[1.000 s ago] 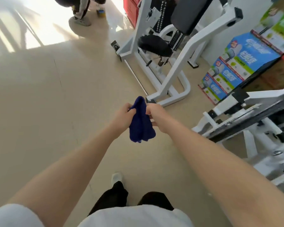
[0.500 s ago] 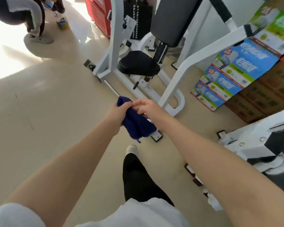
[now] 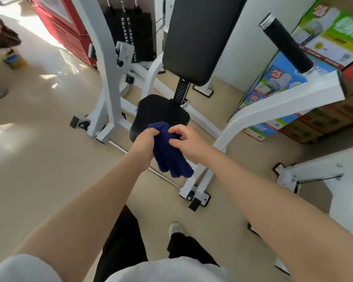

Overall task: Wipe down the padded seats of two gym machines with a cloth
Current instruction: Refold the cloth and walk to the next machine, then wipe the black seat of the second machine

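Cloth (image 3: 169, 151): we hold it bunched before the seat (image 3: 157, 110) (near edge hidden).
Left hand (image 3: 145, 142): fingers curled round its top.
Right hand (image 3: 189, 142): fingertips pinch it; contact partly hidden.

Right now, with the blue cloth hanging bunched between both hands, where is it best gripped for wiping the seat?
Probably the bunched top of the blue cloth, gripped from above, where the left hand already holds it; the loose end hangs free to meet the black seat pad.
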A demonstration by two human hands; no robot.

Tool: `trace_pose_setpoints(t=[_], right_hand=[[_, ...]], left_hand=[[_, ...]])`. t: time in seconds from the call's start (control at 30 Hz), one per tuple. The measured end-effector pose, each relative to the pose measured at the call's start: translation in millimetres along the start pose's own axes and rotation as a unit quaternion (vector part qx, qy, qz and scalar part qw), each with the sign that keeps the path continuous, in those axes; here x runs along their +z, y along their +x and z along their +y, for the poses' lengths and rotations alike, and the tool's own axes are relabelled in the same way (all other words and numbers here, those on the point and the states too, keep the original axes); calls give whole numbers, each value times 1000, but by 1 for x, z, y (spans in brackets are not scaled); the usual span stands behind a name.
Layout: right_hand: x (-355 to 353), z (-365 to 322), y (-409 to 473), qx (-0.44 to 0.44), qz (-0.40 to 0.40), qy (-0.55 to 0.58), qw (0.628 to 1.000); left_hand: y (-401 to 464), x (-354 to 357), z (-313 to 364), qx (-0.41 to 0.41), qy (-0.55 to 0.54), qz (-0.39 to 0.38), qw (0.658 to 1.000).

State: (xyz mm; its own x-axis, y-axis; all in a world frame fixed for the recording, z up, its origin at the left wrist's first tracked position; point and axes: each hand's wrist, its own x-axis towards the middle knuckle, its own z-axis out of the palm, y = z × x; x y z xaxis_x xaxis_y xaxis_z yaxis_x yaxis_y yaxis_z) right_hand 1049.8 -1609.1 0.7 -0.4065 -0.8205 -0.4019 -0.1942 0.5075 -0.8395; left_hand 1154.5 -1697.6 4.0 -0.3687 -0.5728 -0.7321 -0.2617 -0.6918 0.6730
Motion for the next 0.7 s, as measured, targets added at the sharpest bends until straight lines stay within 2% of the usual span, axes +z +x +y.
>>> trace_pose_setpoints(t=[0.1,0.2,0.27,0.4,0.5,0.57,0.63,0.7], right_hand=[[1,-11,49,52,4,68,996],[19,-25,100,81,63,123,987],[32,-39,130,102,105,158,977],[39,-49,173,93,141,220,961],[32,-21,215,79,179,253,948],[28,2,251,88,229,239,939],[28,25,287,100,286,199,932],[23,47,316,108,347,133,922]], left_hand=[[45,-1,38,-6,40,-49,998],[92,-11,78,3,140,-62,988],[125,-19,102,-16,167,-57,984],[186,-13,135,-92,99,-97,986],[235,2,142,-115,38,-191,974],[270,12,142,-121,35,-257,958],[309,21,140,-67,117,-279,951],[356,20,137,62,288,-220,930]])
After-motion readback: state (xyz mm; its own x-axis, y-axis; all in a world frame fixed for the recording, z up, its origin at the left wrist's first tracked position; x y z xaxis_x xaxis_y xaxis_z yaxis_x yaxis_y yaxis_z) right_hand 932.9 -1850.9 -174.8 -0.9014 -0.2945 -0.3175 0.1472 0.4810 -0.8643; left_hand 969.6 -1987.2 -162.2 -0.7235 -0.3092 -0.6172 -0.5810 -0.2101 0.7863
